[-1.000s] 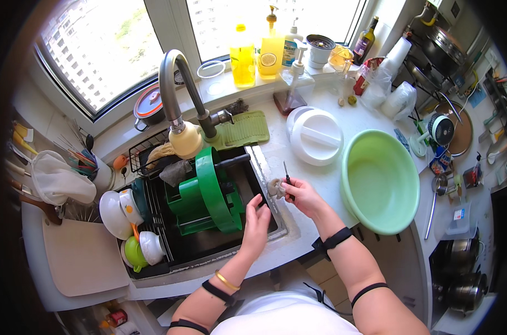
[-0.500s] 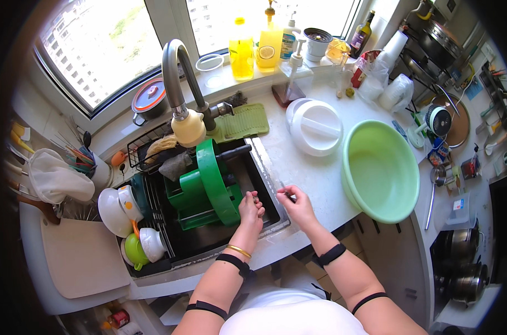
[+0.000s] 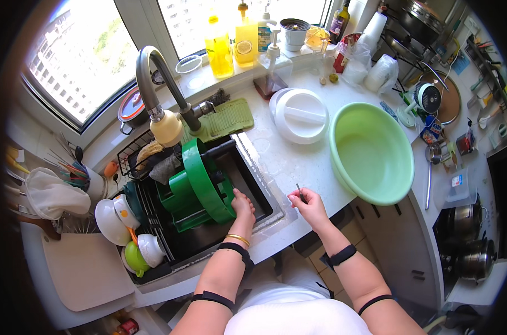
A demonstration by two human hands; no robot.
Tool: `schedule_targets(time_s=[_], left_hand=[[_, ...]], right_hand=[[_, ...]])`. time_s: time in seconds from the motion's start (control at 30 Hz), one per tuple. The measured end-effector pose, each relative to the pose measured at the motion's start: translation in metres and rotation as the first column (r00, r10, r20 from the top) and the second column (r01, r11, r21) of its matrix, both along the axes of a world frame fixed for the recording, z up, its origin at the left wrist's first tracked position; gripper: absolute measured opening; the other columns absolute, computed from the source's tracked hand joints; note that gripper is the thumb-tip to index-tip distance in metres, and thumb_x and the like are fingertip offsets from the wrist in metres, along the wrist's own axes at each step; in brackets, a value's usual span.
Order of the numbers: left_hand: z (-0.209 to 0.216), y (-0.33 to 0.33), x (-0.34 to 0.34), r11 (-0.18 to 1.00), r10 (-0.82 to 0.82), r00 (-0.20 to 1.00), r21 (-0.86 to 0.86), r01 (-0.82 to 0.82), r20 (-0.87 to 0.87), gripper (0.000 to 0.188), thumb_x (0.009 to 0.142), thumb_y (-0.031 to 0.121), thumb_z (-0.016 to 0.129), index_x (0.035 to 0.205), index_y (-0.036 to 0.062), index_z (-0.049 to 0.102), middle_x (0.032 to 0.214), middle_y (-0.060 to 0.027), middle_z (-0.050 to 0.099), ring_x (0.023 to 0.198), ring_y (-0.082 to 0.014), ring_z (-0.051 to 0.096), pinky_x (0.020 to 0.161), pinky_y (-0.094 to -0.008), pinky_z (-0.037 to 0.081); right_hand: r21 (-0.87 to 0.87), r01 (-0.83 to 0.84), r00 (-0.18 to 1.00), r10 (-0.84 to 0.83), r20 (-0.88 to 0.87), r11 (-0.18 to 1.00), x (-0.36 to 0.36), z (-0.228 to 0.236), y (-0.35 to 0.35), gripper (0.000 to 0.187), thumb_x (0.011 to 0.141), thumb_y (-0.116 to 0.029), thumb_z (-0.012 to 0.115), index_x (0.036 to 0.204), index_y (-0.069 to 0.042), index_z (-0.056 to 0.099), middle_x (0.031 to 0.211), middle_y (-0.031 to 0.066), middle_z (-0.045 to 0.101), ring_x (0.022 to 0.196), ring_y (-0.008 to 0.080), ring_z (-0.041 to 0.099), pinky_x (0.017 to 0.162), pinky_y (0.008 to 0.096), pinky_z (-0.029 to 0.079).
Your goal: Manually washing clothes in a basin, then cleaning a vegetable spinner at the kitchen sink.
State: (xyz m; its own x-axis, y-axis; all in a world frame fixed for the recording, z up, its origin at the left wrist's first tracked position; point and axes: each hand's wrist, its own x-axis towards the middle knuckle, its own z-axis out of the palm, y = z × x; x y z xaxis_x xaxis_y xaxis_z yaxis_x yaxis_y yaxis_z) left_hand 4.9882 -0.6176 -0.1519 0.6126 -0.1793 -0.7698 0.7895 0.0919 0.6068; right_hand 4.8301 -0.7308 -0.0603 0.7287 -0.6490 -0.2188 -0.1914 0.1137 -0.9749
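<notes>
In the sink [image 3: 273, 215] lies a tilted green plastic appliance part [image 3: 195, 187] with a broad round rim and a dark tube sticking out at its side. My left hand [image 3: 243, 206] is curled right beside the lower edge of that rim; its palm is hidden, so whether it grips the rim or something small does not show. Over the counter edge, to the right of the sink, my right hand [image 3: 312, 211] pinches a small, thin dark tool [image 3: 302, 194] upright between thumb and fingers; its kind is too small to tell.
The faucet [image 3: 153, 89] arches over the sink. Bowls [image 3: 151, 249] and a cutting board [image 3: 83, 273] stand left. A white lidded container [image 3: 302, 116] and a light green basin [image 3: 373, 156] sit on the right counter. Bottles [image 3: 219, 50] line the windowsill.
The view has swung, so the scene sits farther left. My right hand has moved away from my left, to the right, with the small dark tool. My left hand stays near the green part.
</notes>
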Motion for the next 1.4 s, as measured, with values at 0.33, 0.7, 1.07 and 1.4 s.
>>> schedule_targets(time_s=[0.33, 0.7, 1.07, 1.4], left_hand=[[0.069, -0.002, -0.009, 0.942, 0.071, 0.971, -0.336, 0.01, 0.226, 0.028, 0.096, 0.039, 0.049, 0.092, 0.0107, 0.049, 0.078, -0.0001, 0.05, 0.067, -0.0098, 0.048, 0.063, -0.0272, 0.039], [0.101, -0.014, 0.002, 0.955, -0.227, 0.847, -0.06, 0.29, 0.481, 0.044, 0.075, -0.007, 0.045, 0.116, 0.0076, 0.052, 0.109, -0.0067, 0.055, 0.093, -0.0156, 0.057, 0.072, -0.0279, 0.052], [0.136, -0.083, 0.013, 0.842, -0.286, 0.841, -0.299, 0.449, 0.46, 0.033, 0.096, 0.025, 0.044, 0.111, 0.0013, 0.061, 0.096, -0.0062, 0.059, 0.087, -0.015, 0.056, 0.077, -0.0287, 0.048], [0.117, -0.077, 0.005, 0.946, -0.25, 0.908, -0.115, 0.302, 0.335, 0.028, 0.087, 0.018, 0.036, 0.089, 0.0023, 0.06, 0.091, -0.0096, 0.062, 0.081, -0.0181, 0.059, 0.074, -0.0314, 0.049]], right_hand=[[-0.072, -0.186, 0.983, 0.184, -0.024, 0.98, 0.037, -0.014, 0.022, 0.036, 0.085, -0.02, 0.068, 0.117, -0.005, 0.059, 0.086, 0.0054, 0.065, 0.076, 0.01, 0.056, 0.068, 0.027, 0.047], [-0.29, -0.285, 0.959, 0.268, -0.097, 0.914, 0.07, 0.002, -0.025, 0.035, 0.084, -0.02, 0.066, 0.109, 0.0, 0.053, 0.096, 0.0102, 0.058, 0.086, 0.0174, 0.057, 0.078, 0.0315, 0.048], [-0.567, -0.283, 0.948, 0.314, -0.045, 0.774, 0.034, 0.14, -0.185, 0.033, 0.088, -0.021, 0.061, 0.114, -0.002, 0.057, 0.108, 0.0147, 0.054, 0.099, 0.0265, 0.057, 0.089, 0.0351, 0.046], [-0.416, -0.387, 0.66, -0.068, -0.748, 0.823, -0.116, 0.007, -0.581, 0.049, 0.081, -0.025, 0.065, 0.124, -0.005, 0.056, 0.119, 0.0138, 0.061, 0.11, 0.0255, 0.056, 0.095, 0.0349, 0.043]])
